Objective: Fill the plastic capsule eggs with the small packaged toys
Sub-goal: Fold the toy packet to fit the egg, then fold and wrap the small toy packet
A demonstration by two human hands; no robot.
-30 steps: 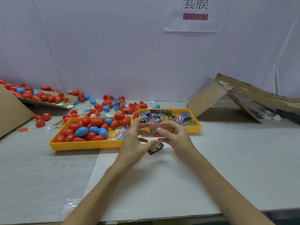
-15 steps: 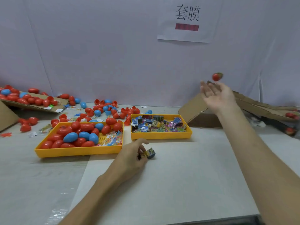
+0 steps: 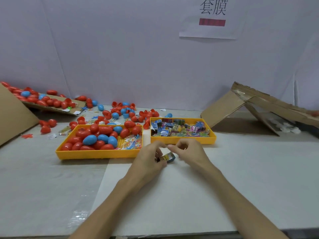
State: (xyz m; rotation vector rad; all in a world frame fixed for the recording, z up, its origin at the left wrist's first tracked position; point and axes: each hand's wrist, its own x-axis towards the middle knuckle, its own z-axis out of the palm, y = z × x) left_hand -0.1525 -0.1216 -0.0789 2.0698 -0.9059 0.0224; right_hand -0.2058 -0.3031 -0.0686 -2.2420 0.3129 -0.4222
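My left hand (image 3: 149,159) grips a small packaged toy (image 3: 167,157), yellow and blue, just above the table in front of the trays. My right hand (image 3: 188,152) hovers beside it with fingers loosely curled and nothing in them; its fingertips are close to the toy. A yellow tray (image 3: 96,155) on the left holds red and blue capsule eggs (image 3: 89,139) and some flat toy packets. A second yellow tray (image 3: 183,140) on the right holds many small packaged toys (image 3: 172,129).
More loose eggs (image 3: 119,112) and egg halves lie behind the trays and on a cardboard flap (image 3: 51,107) at the far left. A collapsed cardboard box (image 3: 250,107) lies at the back right. A white wall with a paper sign (image 3: 212,18) stands behind.
One second ago both hands held a red egg. My right hand then tossed it toward the cardboard box at the right and has come back beside my left hand, which picked up a toy.
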